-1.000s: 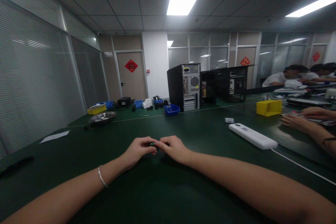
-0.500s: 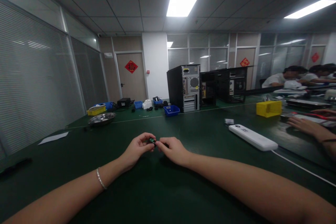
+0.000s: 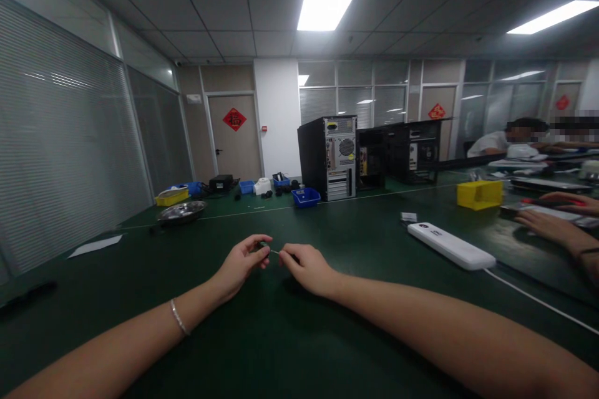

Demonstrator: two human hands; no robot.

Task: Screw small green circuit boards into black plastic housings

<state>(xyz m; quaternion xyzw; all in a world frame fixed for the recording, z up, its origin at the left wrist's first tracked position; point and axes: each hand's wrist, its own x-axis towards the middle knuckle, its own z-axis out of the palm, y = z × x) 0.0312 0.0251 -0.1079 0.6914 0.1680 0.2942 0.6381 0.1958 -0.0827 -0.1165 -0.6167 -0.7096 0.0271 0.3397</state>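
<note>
Fingers and thumb of my left hand [image 3: 246, 263] pinch a small green part [image 3: 264, 245], mostly covered by the fingertips. A short thin light piece [image 3: 274, 252] spans the narrow gap between the hands and reaches the fingertips of my right hand [image 3: 306, 267], which are pinched together on its end. Both hands are just above the dark green table [image 3: 262, 336], near the middle of the view. Whether the thin piece is joined to the green part cannot be made out.
A white power strip [image 3: 452, 245] with a cable lies to the right, near a yellow bin [image 3: 480, 194] and another person's hands [image 3: 552, 227]. Further back stand computer cases [image 3: 327, 157] and a blue bin [image 3: 306, 197]. A metal dish [image 3: 181, 212] is at left.
My left hand has moved slightly left, away from my right hand. A gap with the thin light piece now shows between them, and the green part is more hidden.
</note>
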